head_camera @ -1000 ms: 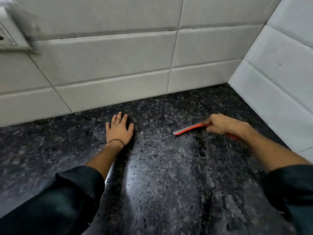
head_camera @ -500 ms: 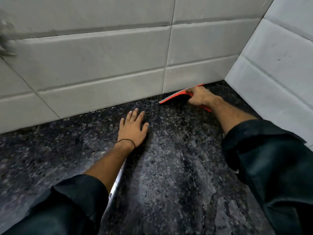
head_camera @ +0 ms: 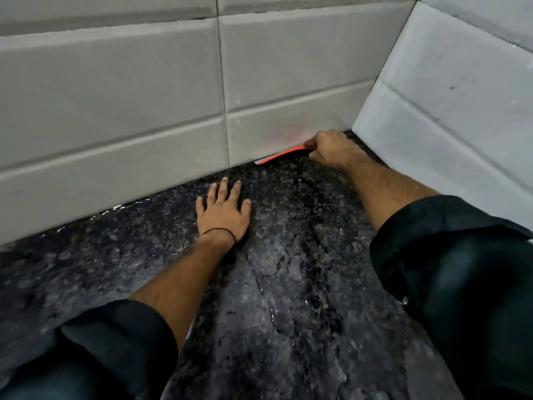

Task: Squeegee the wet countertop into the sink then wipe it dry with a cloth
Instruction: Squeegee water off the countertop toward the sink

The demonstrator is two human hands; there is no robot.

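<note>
- A dark speckled granite countertop (head_camera: 288,284) is seen from above, glossy with a water film and streaks; pale rectangular wall tiles (head_camera: 115,90) rise behind it and to its right, forming a corner.
- An orange squeegee (head_camera: 281,155) is gripped by the right hand (head_camera: 331,150), fingers closed around its handle end, at the countertop's far right corner.
- The squeegee's long axis is laid along the foot of the back tiles, its blade edge touching or just beside the countertop there.
- The left hand (head_camera: 223,210) is pressed flat on the countertop, fingers spread, nearer the viewer than the squeegee and holding nothing.
- The wet stone lies between the squeegee and the viewer, so a pull toward the body is judged likely next.
- No sink or cloth is visible.
- Dark sleeves (head_camera: 450,255) are pushed up both forearms.
</note>
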